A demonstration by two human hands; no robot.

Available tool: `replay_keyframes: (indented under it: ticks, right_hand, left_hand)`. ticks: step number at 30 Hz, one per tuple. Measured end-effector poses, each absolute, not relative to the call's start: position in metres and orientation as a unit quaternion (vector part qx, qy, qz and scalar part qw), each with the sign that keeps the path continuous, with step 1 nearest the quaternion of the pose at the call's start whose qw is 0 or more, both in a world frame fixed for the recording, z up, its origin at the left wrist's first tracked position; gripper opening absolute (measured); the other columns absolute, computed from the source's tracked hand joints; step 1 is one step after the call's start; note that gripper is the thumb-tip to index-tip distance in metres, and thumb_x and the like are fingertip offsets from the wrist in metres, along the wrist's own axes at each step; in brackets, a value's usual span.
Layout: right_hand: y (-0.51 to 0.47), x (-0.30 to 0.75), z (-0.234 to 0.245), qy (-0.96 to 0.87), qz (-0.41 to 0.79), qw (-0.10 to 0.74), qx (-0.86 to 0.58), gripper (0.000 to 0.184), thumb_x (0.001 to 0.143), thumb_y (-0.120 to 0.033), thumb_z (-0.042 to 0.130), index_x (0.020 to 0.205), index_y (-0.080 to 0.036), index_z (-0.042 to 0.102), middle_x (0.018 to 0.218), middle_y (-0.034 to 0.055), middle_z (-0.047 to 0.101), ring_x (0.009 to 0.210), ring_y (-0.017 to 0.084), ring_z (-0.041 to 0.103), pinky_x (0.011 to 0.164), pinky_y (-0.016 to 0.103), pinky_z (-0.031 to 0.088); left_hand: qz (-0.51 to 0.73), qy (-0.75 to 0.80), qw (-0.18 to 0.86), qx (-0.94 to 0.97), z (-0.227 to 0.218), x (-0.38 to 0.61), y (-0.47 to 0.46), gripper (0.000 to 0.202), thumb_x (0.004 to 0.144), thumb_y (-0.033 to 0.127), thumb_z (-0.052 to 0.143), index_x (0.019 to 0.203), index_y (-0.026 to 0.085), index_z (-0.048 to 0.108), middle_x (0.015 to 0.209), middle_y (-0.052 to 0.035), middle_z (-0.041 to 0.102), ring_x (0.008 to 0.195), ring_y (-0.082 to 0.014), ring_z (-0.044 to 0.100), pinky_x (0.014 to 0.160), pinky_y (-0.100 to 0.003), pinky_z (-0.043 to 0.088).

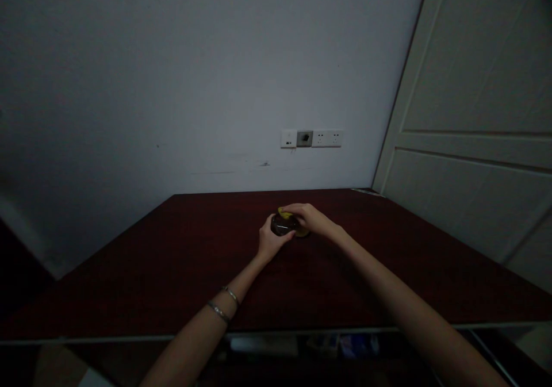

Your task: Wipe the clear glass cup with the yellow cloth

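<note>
Both my arms reach out over a dark red-brown table (172, 272). My left hand (271, 243) is wrapped round the near side of a small dark glass jar (282, 226) lying near the table's middle. From the right, my right hand (308, 217) comes over the jar's top, fingers closed on a yellow piece (282, 210) that peeks out at the jar's far side. The room is dim, so I cannot make out what the yellow piece is. Two thin bracelets (224, 303) circle my left wrist.
A pale wall stands behind the table with a row of sockets and a switch (311, 138). A white panelled door (474, 117) is on the right. The table's near edge has a pale trim (129, 337). Dim objects lie below it.
</note>
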State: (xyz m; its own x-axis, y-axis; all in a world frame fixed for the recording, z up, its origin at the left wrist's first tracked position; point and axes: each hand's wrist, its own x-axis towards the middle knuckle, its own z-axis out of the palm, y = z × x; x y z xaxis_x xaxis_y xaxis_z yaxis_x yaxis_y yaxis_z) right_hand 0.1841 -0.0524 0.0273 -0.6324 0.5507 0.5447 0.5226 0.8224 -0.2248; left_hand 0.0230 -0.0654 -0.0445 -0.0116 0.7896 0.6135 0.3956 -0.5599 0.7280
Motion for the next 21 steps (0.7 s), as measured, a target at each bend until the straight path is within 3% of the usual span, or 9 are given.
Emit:
replay_keyframes:
  ticks: [8, 15, 21]
  right_hand:
    - [-0.060, 0.185, 0.027, -0.892, 0.006, 0.294, -0.344, 0.048, 0.067, 0.002, 0.043, 0.108, -0.016, 0.059, 0.109, 0.0096, 0.063, 0.103, 0.019, 0.057, 0.089, 0.033, 0.042]
    - [-0.090, 0.176, 0.021, -0.864, 0.002, 0.332, -0.379, 0.040, 0.072, -0.003, 0.042, 0.104, -0.016, 0.062, 0.101, 0.0097, 0.065, 0.092, 0.020, 0.059, 0.082, 0.030, 0.044]
    - [-0.085, 0.195, 0.031, -0.852, 0.159, 0.330, -0.373, 0.033, 0.075, -0.011, 0.045, 0.101, -0.018, 0.063, 0.095, 0.0044, 0.067, 0.083, 0.017, 0.061, 0.074, 0.027, 0.045]
  left_hand:
    - [0.584, 0.438, 0.170, 0.662, -0.046, 0.023, -0.063, 0.062, 0.056, 0.043, 0.071, 0.107, 0.016, 0.049, 0.096, -0.0072, 0.063, 0.089, -0.0192, 0.059, 0.080, -0.031, 0.047]
    - [0.588, 0.453, 0.159, 0.651, -0.044, 0.024, -0.063, 0.061, 0.054, 0.039, 0.073, 0.106, 0.018, 0.050, 0.096, -0.0063, 0.063, 0.089, -0.0191, 0.059, 0.081, -0.032, 0.046]
    - [0.573, 0.428, 0.153, 0.682, -0.045, 0.024, -0.063, 0.062, 0.056, 0.039, 0.072, 0.109, 0.017, 0.048, 0.102, -0.0076, 0.061, 0.094, -0.0197, 0.058, 0.083, -0.032, 0.046]
